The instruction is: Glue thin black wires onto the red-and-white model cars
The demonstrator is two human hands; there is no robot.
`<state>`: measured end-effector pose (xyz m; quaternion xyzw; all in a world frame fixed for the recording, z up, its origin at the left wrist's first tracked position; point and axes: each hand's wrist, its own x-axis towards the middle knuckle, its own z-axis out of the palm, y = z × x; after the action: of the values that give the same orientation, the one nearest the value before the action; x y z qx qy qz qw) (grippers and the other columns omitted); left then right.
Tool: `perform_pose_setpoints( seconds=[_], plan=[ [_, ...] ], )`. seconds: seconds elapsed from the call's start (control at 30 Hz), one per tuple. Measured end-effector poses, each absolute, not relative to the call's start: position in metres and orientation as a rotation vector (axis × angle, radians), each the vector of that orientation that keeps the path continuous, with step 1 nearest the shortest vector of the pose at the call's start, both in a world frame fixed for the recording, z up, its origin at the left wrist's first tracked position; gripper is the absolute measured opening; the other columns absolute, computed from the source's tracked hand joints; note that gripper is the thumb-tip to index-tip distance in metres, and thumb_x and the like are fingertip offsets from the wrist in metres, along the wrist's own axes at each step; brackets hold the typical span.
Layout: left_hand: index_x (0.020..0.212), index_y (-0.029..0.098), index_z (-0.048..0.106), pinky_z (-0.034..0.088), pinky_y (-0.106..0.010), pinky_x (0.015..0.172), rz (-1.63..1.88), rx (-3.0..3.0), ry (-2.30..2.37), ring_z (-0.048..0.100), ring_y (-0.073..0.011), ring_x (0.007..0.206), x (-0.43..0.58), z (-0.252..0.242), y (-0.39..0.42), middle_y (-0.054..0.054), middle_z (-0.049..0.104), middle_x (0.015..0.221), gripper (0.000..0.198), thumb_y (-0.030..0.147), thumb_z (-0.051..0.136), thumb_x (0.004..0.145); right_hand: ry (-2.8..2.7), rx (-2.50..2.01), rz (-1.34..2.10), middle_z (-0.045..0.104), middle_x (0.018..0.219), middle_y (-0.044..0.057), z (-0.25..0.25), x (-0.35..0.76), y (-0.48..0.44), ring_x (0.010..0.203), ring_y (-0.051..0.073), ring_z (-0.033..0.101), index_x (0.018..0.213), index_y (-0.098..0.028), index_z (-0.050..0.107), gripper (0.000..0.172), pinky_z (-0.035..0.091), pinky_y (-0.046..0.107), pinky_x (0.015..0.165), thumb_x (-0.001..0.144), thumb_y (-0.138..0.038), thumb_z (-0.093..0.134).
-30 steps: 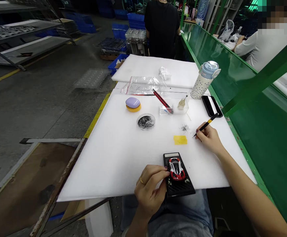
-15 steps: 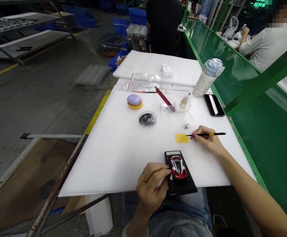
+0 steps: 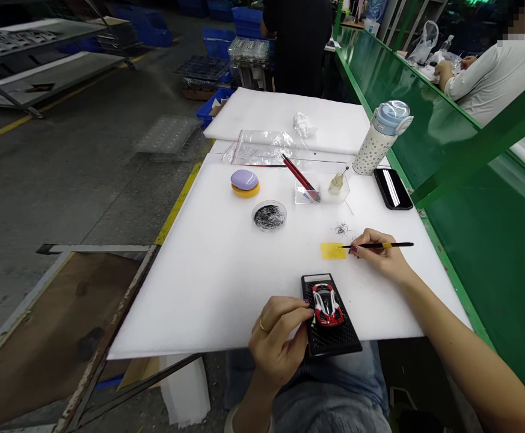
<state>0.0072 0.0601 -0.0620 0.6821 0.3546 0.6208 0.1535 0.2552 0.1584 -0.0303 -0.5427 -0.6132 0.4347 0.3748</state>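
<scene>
Dark specks [image 3: 341, 228] by the yellow pad [image 3: 333, 251] are indistinct

left hand [image 3: 278, 340]: curled, fingertips pinched, close to body | right hand [image 3: 382, 260]: arm stretched forward, fingers pinched

Foam [image 3: 208, 282] bare left of dish [image 3: 269, 215], car base [image 3: 334, 340]; bottle [image 3: 382, 137], phone [image 3: 392, 188], clear box [image 3: 322, 187] crowd far right.

one model car [image 3: 326, 305], one stick [image 3: 379, 245], one bottle [image 3: 379, 141], one phone [image 3: 392, 189]
</scene>
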Motion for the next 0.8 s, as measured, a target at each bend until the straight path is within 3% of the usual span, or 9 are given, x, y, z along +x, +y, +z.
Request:
perform_pose_setpoints(
  seconds=[0.23, 0.57, 0.8],
  plan=[
    [0.100, 0.014, 0.068, 0.058, -0.027, 0.071, 1.785, 1.955, 1.018, 0.066, -0.0152, 0.085, 0.007, -0.063, 0.061, -0.006, 0.068, 0.091, 0.021, -0.003, 0.062, 0.089, -1.546, -1.369, 1.094, 0.071, 0.072, 0.005, -0.030, 0.255, 0.158, 0.064, 0.015, 0.060, 0.073, -0.018, 0.067, 0.026, 0.045, 0.029, 0.058, 0.076, -0.042, 0.078],
    [0.097, 0.016, 0.068, 0.060, -0.027, 0.069, 1.798, 1.956, 1.042, 0.068, -0.0152, 0.081, 0.008, -0.059, 0.062, -0.004, 0.071, 0.087, 0.018, 0.001, 0.063, 0.090, -1.394, -1.272, 1.175, 0.070, 0.066, 0.004, -0.023, 0.255, 0.154, 0.058, 0.015, 0.061, 0.070, -0.020, 0.066, 0.039, 0.052, 0.030, 0.054, 0.071, -0.054, 0.086],
    [0.096, 0.015, 0.068, 0.059, -0.027, 0.069, 1.797, 1.948, 1.061, 0.067, -0.0144, 0.081, 0.009, -0.059, 0.061, -0.004, 0.070, 0.088, 0.017, 0.001, 0.063, 0.090, -1.144, -0.845, 1.226, 0.059, 0.063, 0.000, -0.021, 0.213, 0.098, 0.059, 0.015, 0.057, 0.078, -0.024, 0.066, 0.018, 0.046, 0.027, 0.049, 0.086, -0.033, 0.079]
  ],
)
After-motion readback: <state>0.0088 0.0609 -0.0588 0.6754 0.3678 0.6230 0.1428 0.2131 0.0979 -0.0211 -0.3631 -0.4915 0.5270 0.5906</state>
